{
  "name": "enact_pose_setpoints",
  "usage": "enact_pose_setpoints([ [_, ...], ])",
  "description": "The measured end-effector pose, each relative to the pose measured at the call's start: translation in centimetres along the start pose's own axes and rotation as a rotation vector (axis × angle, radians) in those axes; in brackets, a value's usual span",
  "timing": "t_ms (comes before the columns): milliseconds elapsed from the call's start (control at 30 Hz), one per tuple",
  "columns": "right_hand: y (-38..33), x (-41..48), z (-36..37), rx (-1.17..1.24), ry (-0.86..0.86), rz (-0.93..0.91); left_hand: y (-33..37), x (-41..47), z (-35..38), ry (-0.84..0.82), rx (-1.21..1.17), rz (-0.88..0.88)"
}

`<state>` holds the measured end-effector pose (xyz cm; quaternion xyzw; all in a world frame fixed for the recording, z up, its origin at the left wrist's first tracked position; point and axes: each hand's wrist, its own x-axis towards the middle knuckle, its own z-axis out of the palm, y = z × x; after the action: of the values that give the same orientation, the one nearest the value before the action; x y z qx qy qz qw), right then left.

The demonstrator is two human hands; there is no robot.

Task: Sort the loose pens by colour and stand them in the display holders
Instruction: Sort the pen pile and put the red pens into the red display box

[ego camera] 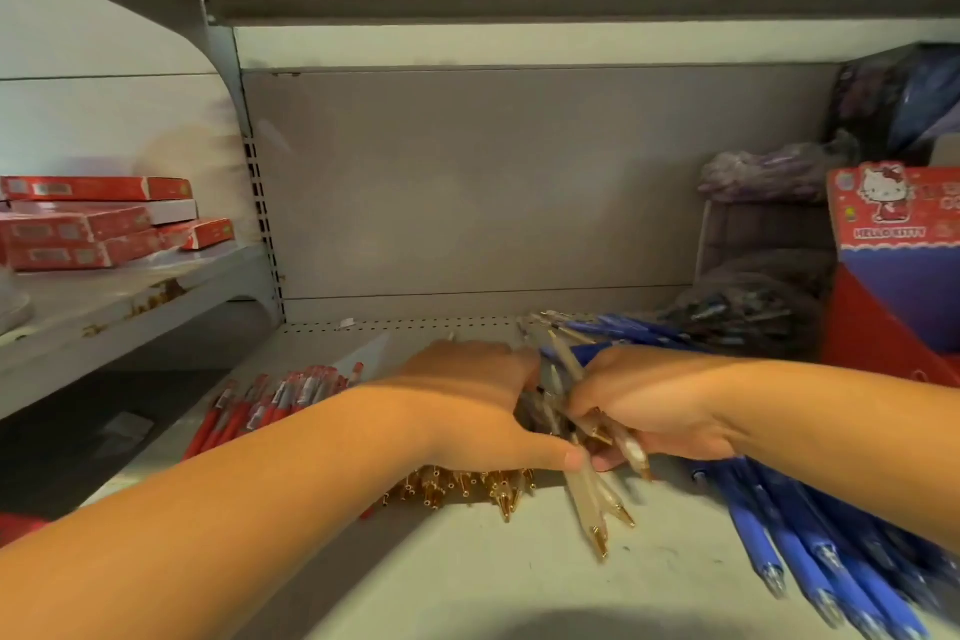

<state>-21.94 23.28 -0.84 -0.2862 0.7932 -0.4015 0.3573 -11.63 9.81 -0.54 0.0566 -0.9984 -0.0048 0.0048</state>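
On the shelf (457, 587), the left pile of pens (249, 411) lies toward the left edge, and the middle heap of pens (467, 483) sits just right of it, under the left hand (467, 411). The right hand (649, 405) is beside the left one, and the bundle of pens (587, 478) stands between them, touching both. The right pile of pens (789, 535) spreads under and behind the right forearm. Behind it lie bagged pens (743, 312), with a display box (893, 276) at far right. Flat boxes (93, 224) are stacked on the neighbouring shelf (156, 296) to the left.
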Motion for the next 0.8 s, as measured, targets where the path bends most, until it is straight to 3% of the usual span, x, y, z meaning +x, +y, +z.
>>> enact_pose_setpoints([
  [233, 1.0, -0.3, -0.8, 0.049, -0.004, 0.059, 0.3, -0.2, 0.5, -0.031, 0.039, -0.041],
  [433, 2.1, -0.4, -1.5, 0.067, -0.019, 0.067, 1.4, -0.9, 0.8, -0.183, -0.054, 0.004],
  [567, 2.2, -0.5, -1.6, 0.063, -0.023, 0.046, 3.0, -2.0, 2.0, -0.091, 0.108, 0.143],
  [700, 1.9, -1.1, -2.0, 0.049, -0.013, 0.030, 3.5, -2.2, 2.6, -0.074, 0.166, 0.152],
  [800, 2.1, -1.3, -2.2, 0.042, 0.058, -0.030, 3.7, -2.2, 2.7, 0.029, 0.261, 0.157],
])
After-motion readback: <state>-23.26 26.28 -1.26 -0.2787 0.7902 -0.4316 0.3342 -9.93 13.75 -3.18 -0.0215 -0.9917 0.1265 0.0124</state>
